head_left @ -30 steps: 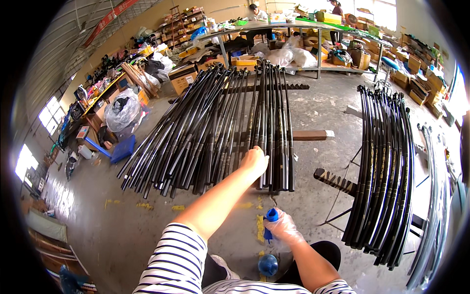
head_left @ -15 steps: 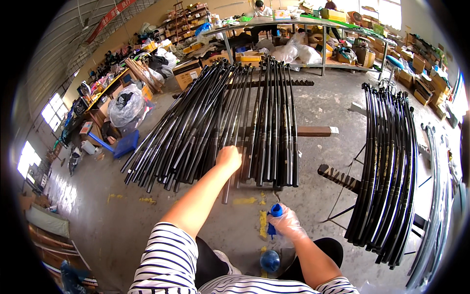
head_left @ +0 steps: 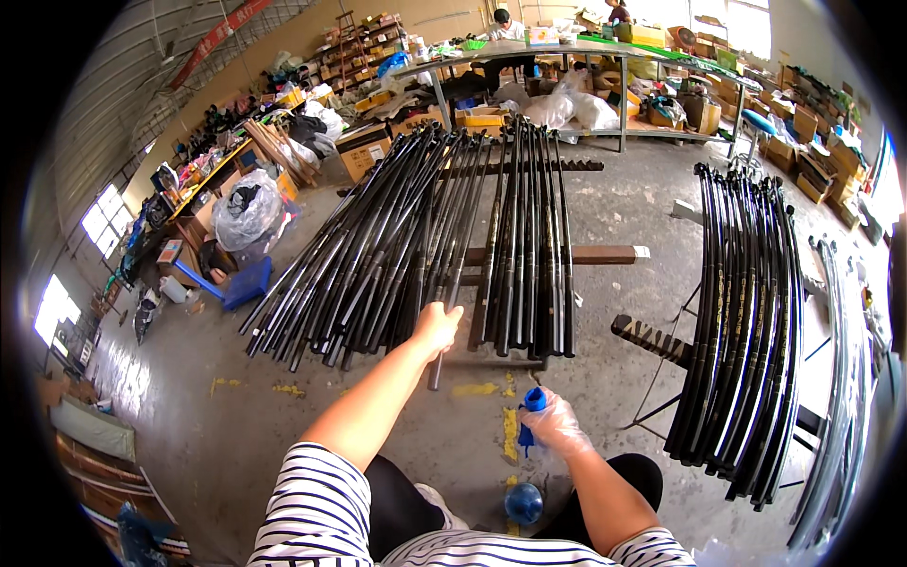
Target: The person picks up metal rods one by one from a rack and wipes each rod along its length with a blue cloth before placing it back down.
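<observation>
My left hand (head_left: 437,331), bare, is closed around one slim dark fishing rod (head_left: 435,375) near its lower end, which pokes out below my fist. This rod lies among a wide spread of long, glossy black fishing rods (head_left: 359,255), side by side and fanned out to the left. On my right hand (head_left: 559,430) is a clear plastic glove. Its fingers are wrapped round a crumpled blue cloth (head_left: 534,401), held apart from the rods. A round, translucent blue container (head_left: 522,503) sits below, between my legs.
Notched bars and a brown beam (head_left: 605,254) lie under the rods. At right, a second row of black rods (head_left: 742,321) rests on a stand. Farther back are a long workbench (head_left: 567,45) with people behind it, cardboard boxes (head_left: 364,156) and a blue stool (head_left: 248,283).
My left hand has come down along the rod, closer to its lower end. The right hand with the blue cloth has barely moved. The view has shifted slightly.
</observation>
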`<state>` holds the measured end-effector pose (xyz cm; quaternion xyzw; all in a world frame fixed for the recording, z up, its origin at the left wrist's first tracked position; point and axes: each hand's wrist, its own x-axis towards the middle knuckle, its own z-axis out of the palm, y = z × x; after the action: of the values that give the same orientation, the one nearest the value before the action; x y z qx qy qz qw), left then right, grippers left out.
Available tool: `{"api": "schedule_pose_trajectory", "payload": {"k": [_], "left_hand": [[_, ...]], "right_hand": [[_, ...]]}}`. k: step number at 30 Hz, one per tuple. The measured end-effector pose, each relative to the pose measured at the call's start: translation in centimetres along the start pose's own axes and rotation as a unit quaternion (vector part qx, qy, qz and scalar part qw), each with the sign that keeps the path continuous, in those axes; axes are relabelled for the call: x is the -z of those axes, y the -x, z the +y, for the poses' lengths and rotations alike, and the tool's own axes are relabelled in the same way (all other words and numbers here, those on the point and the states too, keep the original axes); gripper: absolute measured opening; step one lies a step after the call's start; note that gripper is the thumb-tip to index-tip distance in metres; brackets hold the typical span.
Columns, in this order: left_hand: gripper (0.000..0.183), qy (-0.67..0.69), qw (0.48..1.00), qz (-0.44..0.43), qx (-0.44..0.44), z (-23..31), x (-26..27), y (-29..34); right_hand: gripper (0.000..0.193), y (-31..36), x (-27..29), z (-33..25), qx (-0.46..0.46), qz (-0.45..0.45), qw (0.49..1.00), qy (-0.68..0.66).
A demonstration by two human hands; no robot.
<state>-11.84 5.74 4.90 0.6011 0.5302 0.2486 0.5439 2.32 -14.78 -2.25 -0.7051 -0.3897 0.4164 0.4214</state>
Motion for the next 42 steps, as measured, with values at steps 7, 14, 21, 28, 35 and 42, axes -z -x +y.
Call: {"api": "schedule_pose_trajectory", "payload": {"k": [7, 14, 21, 28, 35, 42], "left_hand": [[0.023, 0.059, 0.998, -0.018, 0.001, 0.8, 2.3, 6.2], [0.018, -0.128, 0.944, 0.085, -0.291, -9.5, 6.7, 19.0], [0.025, -0.181, 0.97, 0.099, -0.127, -19.8, 11.7, 31.7], [0.028, -0.302, 0.952, 0.01, 0.049, -23.5, 15.9, 40.1], [0.023, -0.374, 0.922, 0.075, -0.066, -26.4, 19.9, 43.1], [0.032, -0.453, 0.82, 0.306, -0.171, -28.2, 21.6, 41.2]], "right_hand": [[0.025, -0.7, -0.4, 2.1, -0.012, 0.016, 1.0, 0.006], [0.019, 2.4, -0.5, 2.8, -0.017, -0.034, 0.992, -0.119], [0.024, 6.7, 0.9, -2.8, 0.033, -0.013, 0.872, -0.488], [0.027, 4.2, 7.2, -16.6, 0.118, 0.049, 0.76, -0.637], [0.026, 3.1, 21.1, -22.1, 0.212, 0.182, 0.753, -0.596], [0.033, 6.0, 21.8, -24.7, 0.238, 0.088, 0.78, -0.572]]}}
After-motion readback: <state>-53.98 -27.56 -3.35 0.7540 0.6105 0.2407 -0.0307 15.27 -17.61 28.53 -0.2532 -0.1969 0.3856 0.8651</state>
